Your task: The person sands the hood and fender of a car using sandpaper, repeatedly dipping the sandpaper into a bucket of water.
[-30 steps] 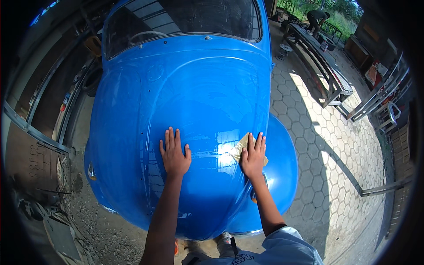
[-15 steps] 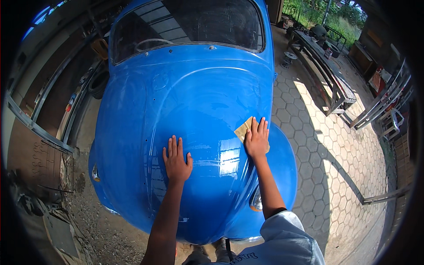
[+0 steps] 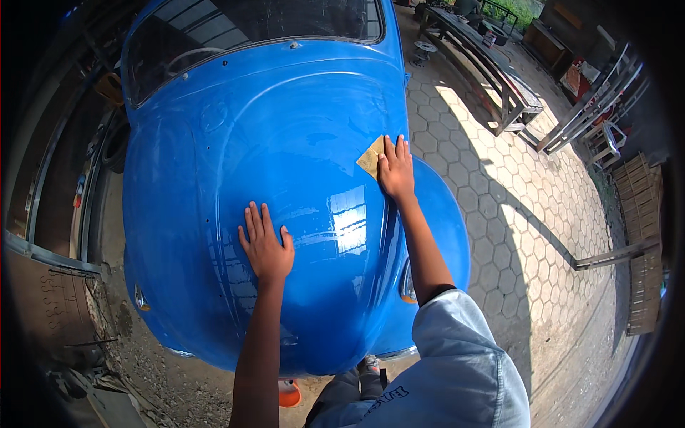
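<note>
A rounded blue car hood with a glossy, streaked surface fills the middle of the view. On its right edge, above the fender, my right hand presses a folded tan sheet of sandpaper flat against the paint. One corner of the sheet sticks out left of the fingers; the rest is hidden beneath the hand. My left hand lies flat on the middle of the hood, fingers spread, with nothing in it.
Beyond the hood is the windshield. The right fender bulges beside my right forearm. An orange container stands below the car's front, near my legs. A long workbench stands on the hexagonal paving at right.
The view has shifted, so the car sits higher and further left. My right hand and the sandpaper have slid farther up the hood's right edge. My left hand stays on the hood.
</note>
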A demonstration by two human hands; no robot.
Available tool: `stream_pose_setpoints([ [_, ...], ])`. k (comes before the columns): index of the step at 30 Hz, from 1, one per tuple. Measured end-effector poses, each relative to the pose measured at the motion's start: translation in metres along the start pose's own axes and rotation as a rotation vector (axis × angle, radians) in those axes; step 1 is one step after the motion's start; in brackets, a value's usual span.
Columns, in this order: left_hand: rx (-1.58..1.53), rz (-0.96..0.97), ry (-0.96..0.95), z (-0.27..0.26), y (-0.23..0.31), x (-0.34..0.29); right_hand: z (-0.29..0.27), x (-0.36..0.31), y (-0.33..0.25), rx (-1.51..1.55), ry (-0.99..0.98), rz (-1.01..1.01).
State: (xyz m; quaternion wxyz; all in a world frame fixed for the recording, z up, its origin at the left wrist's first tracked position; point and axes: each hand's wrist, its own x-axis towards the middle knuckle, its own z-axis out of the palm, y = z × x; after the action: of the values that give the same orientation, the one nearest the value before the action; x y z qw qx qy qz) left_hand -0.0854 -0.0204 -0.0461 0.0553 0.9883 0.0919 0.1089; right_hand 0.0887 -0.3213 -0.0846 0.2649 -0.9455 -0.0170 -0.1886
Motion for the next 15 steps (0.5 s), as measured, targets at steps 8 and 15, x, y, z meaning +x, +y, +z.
stream_pose_setpoints([
  [8,0.023,0.004,0.005,-0.002,0.001,0.0,-0.035,-0.229,-0.04,0.141,-0.07,0.164],
  [15,0.052,0.037,0.038,0.009,-0.002,0.0,-0.006,-0.083,0.039,0.581,-0.038,0.208],
])
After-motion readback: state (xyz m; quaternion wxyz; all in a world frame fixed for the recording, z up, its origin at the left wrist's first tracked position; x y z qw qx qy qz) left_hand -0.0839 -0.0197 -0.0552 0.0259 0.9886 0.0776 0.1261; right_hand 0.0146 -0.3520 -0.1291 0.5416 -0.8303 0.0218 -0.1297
